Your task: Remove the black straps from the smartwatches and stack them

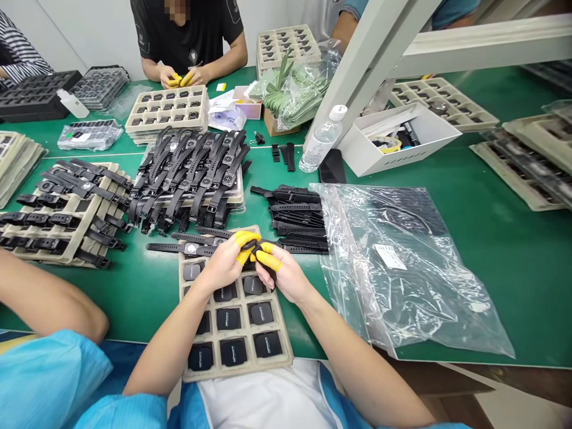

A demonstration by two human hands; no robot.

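Observation:
Over the far end of a beige tray [282,342], my two hands meet, yellow covers on several fingers. Pinched in my left hand [229,261] is a small black watch body [249,245], mostly hidden by the fingers. My right hand [286,277] is closed on a black watch strap [256,250] that touches or nearly touches the watch body; I cannot tell whether they are joined. Square black watch faces [233,351] sit in the tray's compartments. Just left of my hands, strapped watches [192,248] lie across the tray's far edge. Loose black straps [297,217] are piled beyond my right hand.
A clear plastic bag [429,286] covers the table at right. Piled strapped watches [192,173] and a loaded watch rack [84,214] stand left. Behind are a bottle [322,140], a white box [402,146] and a slanted post [357,77]. Co-workers sit opposite and at left.

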